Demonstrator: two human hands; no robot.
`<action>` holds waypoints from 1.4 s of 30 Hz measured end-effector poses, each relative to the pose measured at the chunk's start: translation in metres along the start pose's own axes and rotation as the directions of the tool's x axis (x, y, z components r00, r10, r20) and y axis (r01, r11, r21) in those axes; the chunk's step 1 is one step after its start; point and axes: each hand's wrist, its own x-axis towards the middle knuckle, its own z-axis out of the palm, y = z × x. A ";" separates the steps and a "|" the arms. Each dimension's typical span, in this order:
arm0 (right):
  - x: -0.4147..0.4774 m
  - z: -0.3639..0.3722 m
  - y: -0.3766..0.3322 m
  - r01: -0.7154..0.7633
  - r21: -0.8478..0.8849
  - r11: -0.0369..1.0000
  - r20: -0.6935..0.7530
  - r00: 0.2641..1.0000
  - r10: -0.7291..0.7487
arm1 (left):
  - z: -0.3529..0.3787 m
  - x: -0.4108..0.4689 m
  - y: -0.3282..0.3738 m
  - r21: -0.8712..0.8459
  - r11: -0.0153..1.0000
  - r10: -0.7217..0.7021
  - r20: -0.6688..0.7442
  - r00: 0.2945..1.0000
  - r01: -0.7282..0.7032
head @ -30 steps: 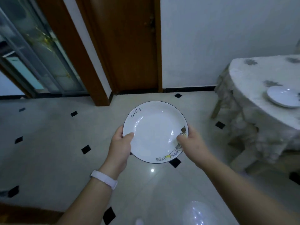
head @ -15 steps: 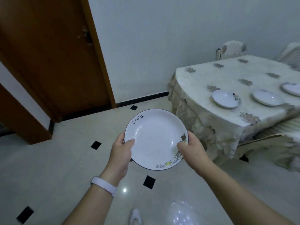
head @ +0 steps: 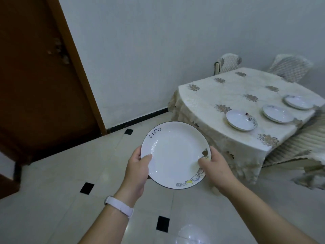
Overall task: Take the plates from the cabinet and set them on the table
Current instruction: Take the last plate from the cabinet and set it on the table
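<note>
I carry a white plate (head: 173, 152) with a dark rim, the word "Life" and small cartoon figures, level in front of me above the floor. My left hand (head: 138, 169) grips its left edge, thumb on the rim. My right hand (head: 215, 169) grips its right edge the same way. The table (head: 219, 95), covered in a cream flowered cloth, stands ahead to the right. Three white plates lie in a row along its near side: a near plate (head: 241, 119), a middle plate (head: 277, 113) and a far plate (head: 299, 102).
A brown wooden door (head: 40, 76) fills the left. A pale wall runs behind. Two covered chairs, one chair (head: 226, 63) and a second chair (head: 290, 67), stand behind the table. A draped seat (head: 299, 152) sits at the table's near right. The floor (head: 70, 173) is glossy tile.
The view has swung right and moved closer to the table, which now shows three plates in full. Both hands hold the plate as before.
</note>
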 end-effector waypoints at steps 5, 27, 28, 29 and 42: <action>0.032 0.006 0.002 -0.024 0.010 1.000 -0.032 0.999 0.024 | 0.008 0.042 0.002 0.034 0.999 -0.031 0.014 0.999 0.030; 0.338 -0.060 -0.022 -0.080 0.071 0.994 -0.102 0.991 0.087 | 0.169 0.325 0.054 0.190 0.981 -0.042 0.102 0.994 0.022; 0.350 -0.064 -0.024 -0.077 0.075 0.994 -0.114 0.990 0.086 | 0.176 0.335 0.057 0.195 0.981 -0.047 0.114 0.992 0.024; 0.361 -0.067 -0.025 -0.076 0.081 0.994 -0.125 0.988 0.086 | 0.182 0.345 0.060 0.200 0.980 -0.049 0.125 0.991 0.024; 0.485 -0.043 -0.027 -0.180 0.116 0.977 -0.241 0.949 0.204 | 0.211 0.506 0.075 0.266 0.963 -0.106 0.276 0.955 0.030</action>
